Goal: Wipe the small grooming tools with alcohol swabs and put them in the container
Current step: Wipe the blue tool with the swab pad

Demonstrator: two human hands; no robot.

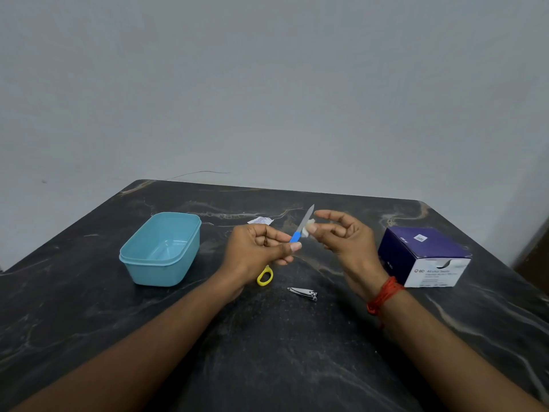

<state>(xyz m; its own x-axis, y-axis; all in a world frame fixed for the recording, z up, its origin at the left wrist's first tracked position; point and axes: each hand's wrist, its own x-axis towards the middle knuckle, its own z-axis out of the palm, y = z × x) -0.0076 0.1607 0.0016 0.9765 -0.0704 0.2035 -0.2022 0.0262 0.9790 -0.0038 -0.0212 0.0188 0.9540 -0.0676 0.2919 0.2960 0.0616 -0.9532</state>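
Left hand grips a blue-handled nail file; right hand pinches a white swab against its blade. The task looks barely begun: the teal container, left of the hands, appears empty. A nail clipper waits nearer the body, as do scissors, mostly hidden under the left hand.

The left hand and right hand are bare, like the 2 forearms rising from the lower corners. A red-orange thread, right of centre, loops several times round the right wrist.
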